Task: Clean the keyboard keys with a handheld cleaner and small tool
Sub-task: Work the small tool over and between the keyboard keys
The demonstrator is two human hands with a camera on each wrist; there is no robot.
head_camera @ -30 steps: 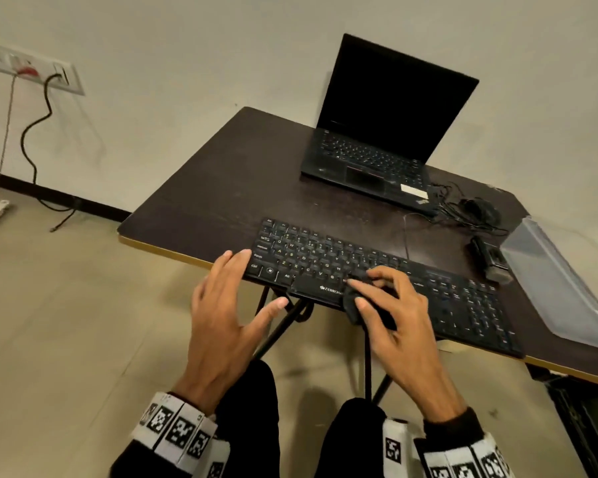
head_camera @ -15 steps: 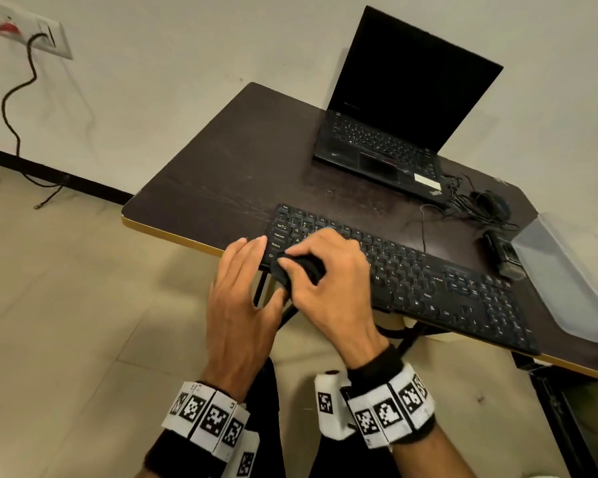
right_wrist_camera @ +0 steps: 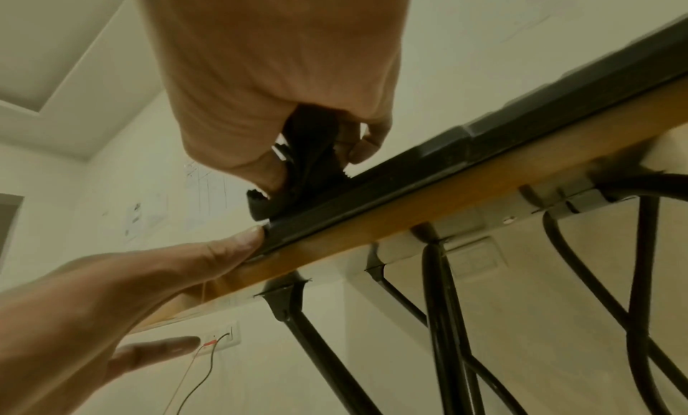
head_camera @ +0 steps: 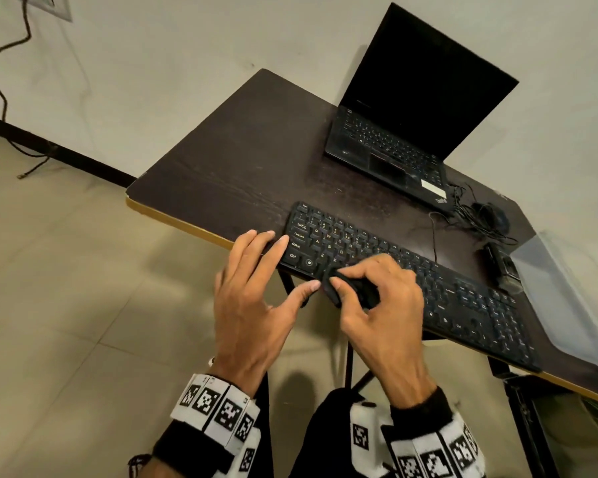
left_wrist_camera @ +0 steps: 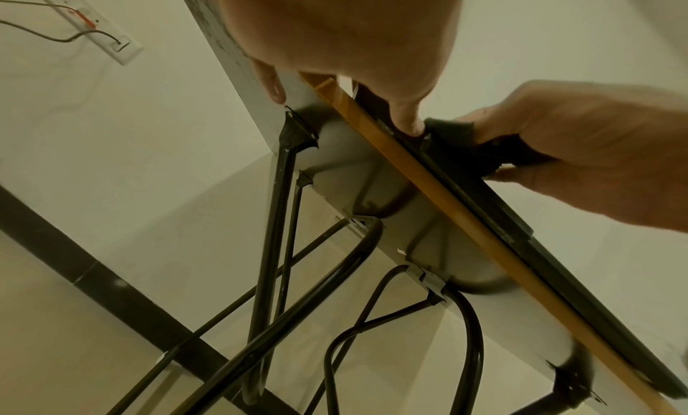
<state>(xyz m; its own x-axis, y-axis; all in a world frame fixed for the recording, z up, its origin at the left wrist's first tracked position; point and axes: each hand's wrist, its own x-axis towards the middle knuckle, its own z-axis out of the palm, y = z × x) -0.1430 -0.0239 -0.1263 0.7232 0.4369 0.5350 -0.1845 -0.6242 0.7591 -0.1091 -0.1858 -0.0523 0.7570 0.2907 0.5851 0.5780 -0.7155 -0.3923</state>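
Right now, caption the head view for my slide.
Right hand wipes keyboard with black cleaner; left hand steadies its end.

Head looks down; wrist views look up, sharing the table edge

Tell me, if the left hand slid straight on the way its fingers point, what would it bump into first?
Probably the keyboard. The left hand already has its fingertips at the keyboard's left end, so it would push against that end. Exact contact is hard to judge.

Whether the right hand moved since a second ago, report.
Yes. The right hand, holding the black cleaner, shifted left along the keyboard, from its middle toward the Ctrl end.
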